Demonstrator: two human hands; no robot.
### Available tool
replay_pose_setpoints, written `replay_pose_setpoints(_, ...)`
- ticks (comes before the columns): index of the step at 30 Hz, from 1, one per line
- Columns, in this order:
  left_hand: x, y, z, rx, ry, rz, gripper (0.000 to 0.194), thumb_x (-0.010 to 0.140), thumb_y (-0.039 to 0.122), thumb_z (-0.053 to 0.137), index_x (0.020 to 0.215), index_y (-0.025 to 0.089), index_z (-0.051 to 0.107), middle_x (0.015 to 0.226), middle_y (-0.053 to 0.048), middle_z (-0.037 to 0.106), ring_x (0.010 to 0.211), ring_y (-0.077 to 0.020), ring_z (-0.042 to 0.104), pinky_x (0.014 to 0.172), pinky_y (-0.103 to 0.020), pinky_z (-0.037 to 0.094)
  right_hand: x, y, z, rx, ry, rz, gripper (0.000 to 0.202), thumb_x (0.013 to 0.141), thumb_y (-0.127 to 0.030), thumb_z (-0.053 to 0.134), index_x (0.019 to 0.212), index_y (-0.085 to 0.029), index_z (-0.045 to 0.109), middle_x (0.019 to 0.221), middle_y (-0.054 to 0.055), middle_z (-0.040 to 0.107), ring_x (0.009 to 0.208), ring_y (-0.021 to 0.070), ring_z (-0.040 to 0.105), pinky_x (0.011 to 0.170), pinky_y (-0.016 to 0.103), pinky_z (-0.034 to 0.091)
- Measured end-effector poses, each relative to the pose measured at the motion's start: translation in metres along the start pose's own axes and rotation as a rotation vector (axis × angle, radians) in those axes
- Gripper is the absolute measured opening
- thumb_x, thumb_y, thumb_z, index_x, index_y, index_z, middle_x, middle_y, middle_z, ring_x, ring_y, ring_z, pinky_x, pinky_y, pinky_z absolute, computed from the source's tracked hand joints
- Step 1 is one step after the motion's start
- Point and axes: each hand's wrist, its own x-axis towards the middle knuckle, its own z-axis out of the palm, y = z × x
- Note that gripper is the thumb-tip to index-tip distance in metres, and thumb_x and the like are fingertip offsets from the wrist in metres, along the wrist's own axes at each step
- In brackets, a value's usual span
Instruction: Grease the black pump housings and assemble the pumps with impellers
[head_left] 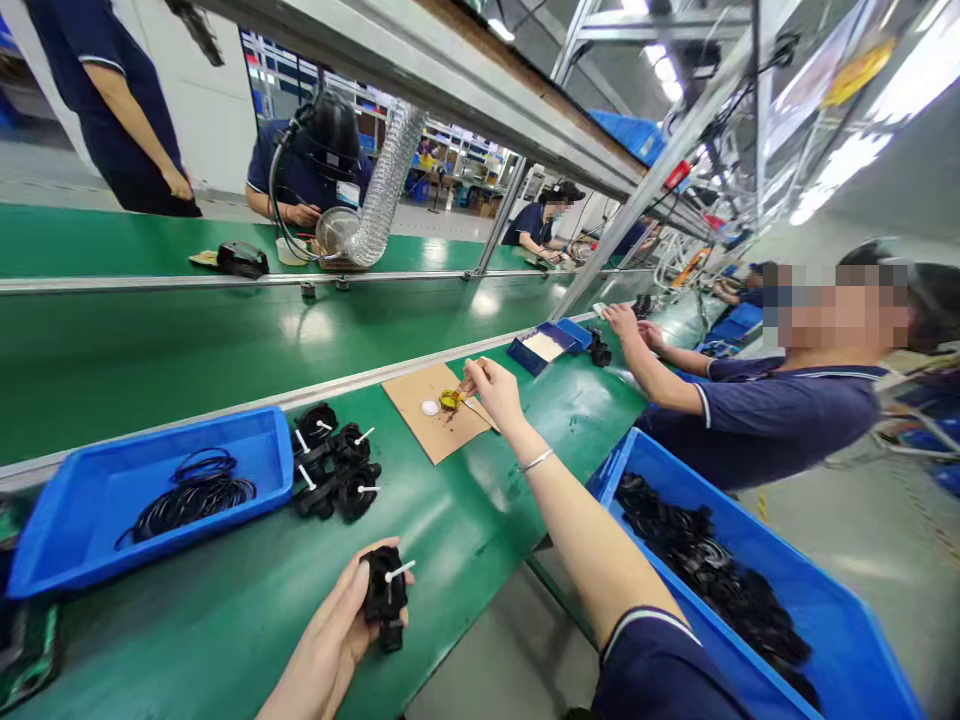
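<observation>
My left hand is closed around a black plastic housing with a white pin sticking out of its side, held above the bench's near edge. Farther out, my right hand is pinched at the rim of a small dish of yellow grease or liquid. Whatever sits between those fingertips is too small to make out. The dish rests on a piece of brown cardboard, beside a white round cap. Several similar black housings with white pins stand grouped on the bench to the left.
A blue tray with black rubber rings lies at left. Right of the bench is a blue bin of black parts. A dark blue box stands farther along. A co-worker sits close on the right; a metal frame crosses overhead.
</observation>
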Motion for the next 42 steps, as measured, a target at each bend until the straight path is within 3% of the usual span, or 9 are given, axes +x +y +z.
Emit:
replay_pose_setpoints(4, 0.018, -0.005, -0.012, -0.027, -0.042, -0.054, 0.060, 0.085, 0.053, 0.067, 0.133, 0.018, 0.055, 0.101, -0.011, 0.071, 0.073, -0.0206, 0.066, 0.071, -0.032, 0.049, 0.005, 0.009, 0.010, -0.016, -0.023, 0.018, 0.034, 0.099, -0.044, 0.054, 0.086, -0.014, 0.063, 0.071, -0.002, 0.063, 0.062, 0.0086, 0.060, 0.066, 0.026, 0.055)
replay_pose_setpoints(9, 0.025, -0.011, -0.020, -0.057, -0.056, -0.107, 0.067, 0.085, 0.056, 0.067, 0.139, 0.020, 0.050, 0.107, -0.012, 0.070, 0.083, -0.0222, 0.067, 0.078, -0.034, 0.048, 0.009, 0.019, 0.018, 0.010, -0.047, 0.059, 0.030, 0.099, -0.042, 0.054, 0.095, -0.014, 0.064, 0.084, 0.001, 0.066, 0.068, 0.0092, 0.062, 0.066, 0.026, 0.056)
replay_pose_setpoints(13, 0.027, -0.015, -0.023, -0.041, -0.081, -0.112, 0.073, 0.086, 0.058, 0.065, 0.145, 0.021, 0.042, 0.107, -0.011, 0.069, 0.081, -0.0221, 0.066, 0.077, -0.034, 0.047, 0.009, 0.018, 0.019, 0.064, -0.031, 0.091, 0.029, 0.098, -0.041, 0.056, 0.094, -0.013, 0.064, 0.082, 0.001, 0.065, 0.068, 0.0090, 0.061, 0.066, 0.026, 0.055)
replay_pose_setpoints(18, 0.028, -0.015, -0.024, -0.023, -0.083, -0.128, 0.072, 0.085, 0.060, 0.066, 0.141, 0.020, 0.045, 0.108, -0.013, 0.068, 0.083, -0.0229, 0.066, 0.077, -0.034, 0.045, 0.010, 0.020, 0.011, 0.203, 0.094, 0.169, 0.032, 0.097, -0.044, 0.058, 0.090, -0.013, 0.064, 0.074, -0.002, 0.063, 0.063, 0.0085, 0.059, 0.064, 0.025, 0.055)
replay_pose_setpoints(24, 0.028, -0.015, -0.023, -0.019, -0.068, -0.138, 0.074, 0.083, 0.061, 0.067, 0.140, 0.019, 0.046, 0.106, -0.012, 0.068, 0.082, -0.0223, 0.066, 0.076, -0.032, 0.044, 0.008, 0.049, 0.001, 0.430, 0.281, 0.402, 0.034, 0.097, -0.039, 0.059, 0.121, -0.014, 0.059, 0.114, 0.008, 0.065, 0.096, 0.0176, 0.066, 0.082, 0.037, 0.059)
replay_pose_setpoints(29, 0.028, -0.014, -0.022, -0.028, -0.070, -0.127, 0.073, 0.082, 0.061, 0.069, 0.138, 0.020, 0.050, 0.105, -0.012, 0.068, 0.080, -0.0228, 0.066, 0.074, -0.033, 0.044, 0.000, 0.071, -0.004, 0.572, 0.343, 0.526, 0.037, 0.096, -0.038, 0.060, 0.125, -0.015, 0.058, 0.124, 0.010, 0.062, 0.106, 0.0211, 0.064, 0.090, 0.042, 0.057)
replay_pose_setpoints(35, 0.027, -0.013, -0.020, -0.026, -0.063, -0.114, 0.070, 0.081, 0.062, 0.068, 0.134, 0.018, 0.053, 0.102, -0.011, 0.068, 0.080, -0.0230, 0.065, 0.080, -0.037, 0.045, -0.002, 0.067, -0.008, 0.665, 0.371, 0.477, 0.035, 0.096, -0.038, 0.060, 0.123, -0.015, 0.059, 0.119, 0.009, 0.063, 0.101, 0.0192, 0.065, 0.086, 0.039, 0.058)
replay_pose_setpoints(42, 0.025, -0.009, -0.018, -0.026, -0.067, -0.127, 0.072, 0.080, 0.062, 0.070, 0.135, 0.019, 0.051, 0.100, -0.010, 0.068, 0.080, -0.0226, 0.065, 0.078, -0.035, 0.045, -0.022, 0.052, 0.002, 0.732, 0.260, 0.371, 0.026, 0.096, -0.033, 0.061, 0.113, -0.013, 0.061, 0.101, 0.005, 0.066, 0.082, 0.0128, 0.065, 0.071, 0.029, 0.059)
